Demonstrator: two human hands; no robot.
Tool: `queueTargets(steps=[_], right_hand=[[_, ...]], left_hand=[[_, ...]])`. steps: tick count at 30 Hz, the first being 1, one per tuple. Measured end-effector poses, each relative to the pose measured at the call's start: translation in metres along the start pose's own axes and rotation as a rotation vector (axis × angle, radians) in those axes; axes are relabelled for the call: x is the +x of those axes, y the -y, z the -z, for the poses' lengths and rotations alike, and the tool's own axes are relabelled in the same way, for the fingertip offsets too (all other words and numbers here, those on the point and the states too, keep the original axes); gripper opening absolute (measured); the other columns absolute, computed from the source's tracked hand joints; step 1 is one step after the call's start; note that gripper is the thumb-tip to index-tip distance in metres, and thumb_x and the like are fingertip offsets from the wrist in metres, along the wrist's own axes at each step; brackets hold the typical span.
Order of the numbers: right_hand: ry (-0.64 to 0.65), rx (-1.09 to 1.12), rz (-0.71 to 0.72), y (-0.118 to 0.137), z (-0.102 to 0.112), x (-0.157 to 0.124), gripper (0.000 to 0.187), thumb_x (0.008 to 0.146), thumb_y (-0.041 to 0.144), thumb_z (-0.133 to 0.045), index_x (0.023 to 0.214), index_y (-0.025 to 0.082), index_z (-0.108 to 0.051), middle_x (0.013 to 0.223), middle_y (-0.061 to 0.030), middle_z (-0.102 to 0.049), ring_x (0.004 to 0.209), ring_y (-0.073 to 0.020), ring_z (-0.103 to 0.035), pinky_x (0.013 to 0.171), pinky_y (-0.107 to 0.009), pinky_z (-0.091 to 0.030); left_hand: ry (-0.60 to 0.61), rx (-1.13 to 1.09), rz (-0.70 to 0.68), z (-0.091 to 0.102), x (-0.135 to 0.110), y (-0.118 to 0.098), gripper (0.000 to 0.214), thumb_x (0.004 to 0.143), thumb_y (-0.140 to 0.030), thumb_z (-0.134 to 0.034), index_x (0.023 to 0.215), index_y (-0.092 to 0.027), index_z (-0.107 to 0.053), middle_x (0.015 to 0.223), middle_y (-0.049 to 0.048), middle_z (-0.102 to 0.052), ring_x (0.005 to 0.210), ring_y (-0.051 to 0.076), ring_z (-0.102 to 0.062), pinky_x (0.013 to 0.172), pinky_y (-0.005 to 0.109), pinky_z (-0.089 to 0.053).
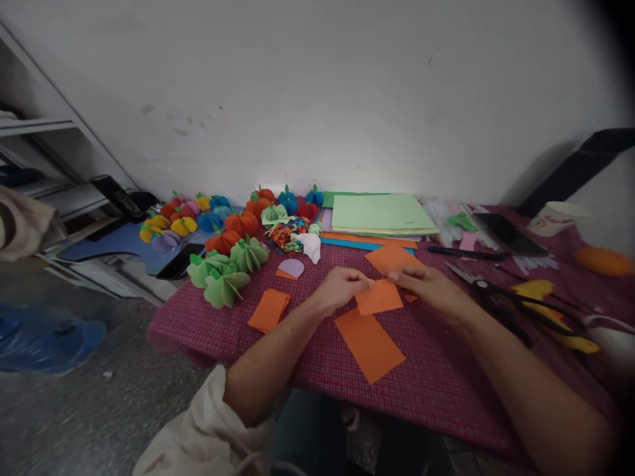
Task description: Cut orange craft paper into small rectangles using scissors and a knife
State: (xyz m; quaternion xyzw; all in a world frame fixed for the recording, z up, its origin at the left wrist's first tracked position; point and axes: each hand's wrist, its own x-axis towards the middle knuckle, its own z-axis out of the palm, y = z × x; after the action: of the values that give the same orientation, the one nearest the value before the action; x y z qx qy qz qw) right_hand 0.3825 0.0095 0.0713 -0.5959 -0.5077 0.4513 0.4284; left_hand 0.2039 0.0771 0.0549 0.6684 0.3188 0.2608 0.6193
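Two-handed pinch on a small orange paper (380, 299)
Left hand (343, 289) and right hand (430, 285) each have a closed grip on its far corners, over the tabletop (310, 360), with black-handled scissors (522, 299) off right.

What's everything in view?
held paper: one, orange, centre
loose sheets: at least two, orange, near held paper
small stack: one, orange, left foreground
disc: one, lilac, behind small stack
ornaments: many, multicoloured, left
scraps: one pile, multicoloured, beside ornaments
large sheets: several, mostly green, by wall
scissors: one pair, black-handled, right
pen-like object: one, black, behind scissors
cup: one, whitish, far right
round object: one, orange, near cup
tablecloth: one, red checked, under papers
left hand: one, bare, holding paper
right hand: one, bare, holding paper
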Motion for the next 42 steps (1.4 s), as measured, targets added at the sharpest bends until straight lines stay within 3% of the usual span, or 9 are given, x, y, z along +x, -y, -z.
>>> queueTargets(steps=[3,7,14,23,27,30,33,37,42], right_hand=[[0.006,-0.033,0.038,0.0,-0.011,-0.001,0.03,0.069,0.046,-0.058,0.073,0.016,-0.062,0.068,-0.0012,-0.059,0.057,-0.0109,-0.049,0.05,-0.023,-0.035],[0.034,-0.053,0.052,-0.009,-0.011,0.003,0.028,0.069,0.043,-0.057,0.07,0.016,-0.061,0.064,-0.0001,-0.057,0.057,-0.0102,-0.047,0.053,-0.023,-0.035],[0.056,-0.167,0.048,-0.011,-0.01,0.002,0.025,0.069,0.039,-0.055,0.067,0.015,-0.061,0.057,0.0017,-0.052,0.05,-0.0083,-0.041,0.047,-0.021,-0.03],[-0.046,-0.032,0.016,-0.003,0.02,0.004,0.026,0.064,0.04,-0.06,0.057,0.016,-0.054,0.049,0.004,-0.046,0.043,-0.0068,-0.036,0.044,-0.022,-0.026],[-0.134,-0.001,-0.001,0.001,0.03,0.004,0.029,0.062,0.042,-0.062,0.054,0.016,-0.051,0.048,0.0044,-0.046,0.042,-0.007,-0.037,0.044,-0.022,-0.027],[-0.094,-0.02,0.009,0.002,0.022,0.002,0.029,0.062,0.043,-0.062,0.056,0.016,-0.053,0.049,0.0036,-0.048,0.044,-0.0073,-0.039,0.045,-0.022,-0.029],[-0.014,-0.05,0.026,-0.002,0.005,0.001,0.028,0.066,0.043,-0.058,0.061,0.015,-0.057,0.053,0.0027,-0.05,0.047,-0.0075,-0.04,0.046,-0.021,-0.029],[0.013,-0.12,0.056,-0.007,-0.01,0.0,0.026,0.068,0.041,-0.056,0.065,0.015,-0.061,0.056,0.0021,-0.052,0.049,-0.0073,-0.04,0.046,-0.021,-0.029],[0.053,-0.141,0.073,-0.008,-0.005,0.002,0.025,0.069,0.039,-0.057,0.063,0.015,-0.06,0.054,0.003,-0.05,0.049,-0.007,-0.039,0.047,-0.021,-0.03]], left_hand=[[0.018,0.064,0.006,-0.002,0.0,0.004,0.028,0.068,-0.039,-0.056,0.07,-0.011,-0.062,0.06,-0.0002,-0.053,0.051,0.007,-0.041,0.05,0.019,-0.03],[0.103,0.08,0.032,-0.003,-0.001,0.005,0.031,0.07,-0.042,-0.054,0.075,-0.012,-0.061,0.059,-0.0014,-0.05,0.05,0.007,-0.04,0.046,0.018,-0.028],[0.143,0.158,0.019,-0.005,-0.002,0.004,0.034,0.071,-0.045,-0.052,0.06,-0.012,-0.055,0.051,-0.0048,-0.038,0.044,0.005,-0.029,0.042,0.019,-0.019],[0.107,0.204,-0.054,0.003,0.0,-0.003,0.029,0.073,-0.037,-0.052,0.06,-0.012,-0.061,0.066,0.0038,-0.061,0.062,0.012,-0.051,0.059,0.022,-0.038],[-0.04,0.16,-0.052,0.008,0.001,-0.008,0.025,0.072,-0.032,-0.051,0.058,-0.013,-0.059,0.056,0.0023,-0.058,0.06,0.012,-0.052,0.063,0.023,-0.039],[-0.056,0.131,-0.067,0.004,0.0,-0.012,0.025,0.073,-0.034,-0.048,0.069,-0.013,-0.061,0.066,0.0024,-0.059,0.063,0.011,-0.051,0.059,0.022,-0.038],[0.075,0.127,-0.067,-0.004,-0.002,-0.011,0.031,0.074,-0.042,-0.049,0.076,-0.013,-0.061,0.071,0.0016,-0.058,0.063,0.01,-0.048,0.056,0.02,-0.036],[0.143,0.169,-0.044,-0.009,-0.003,-0.001,0.034,0.073,-0.045,-0.051,0.068,-0.012,-0.056,0.058,-0.0027,-0.046,0.051,0.007,-0.038,0.047,0.018,-0.028],[0.124,0.239,-0.066,-0.009,-0.001,0.003,0.035,0.073,-0.045,-0.049,0.061,-0.013,-0.053,0.053,-0.0042,-0.039,0.047,0.006,-0.031,0.044,0.018,-0.022]])
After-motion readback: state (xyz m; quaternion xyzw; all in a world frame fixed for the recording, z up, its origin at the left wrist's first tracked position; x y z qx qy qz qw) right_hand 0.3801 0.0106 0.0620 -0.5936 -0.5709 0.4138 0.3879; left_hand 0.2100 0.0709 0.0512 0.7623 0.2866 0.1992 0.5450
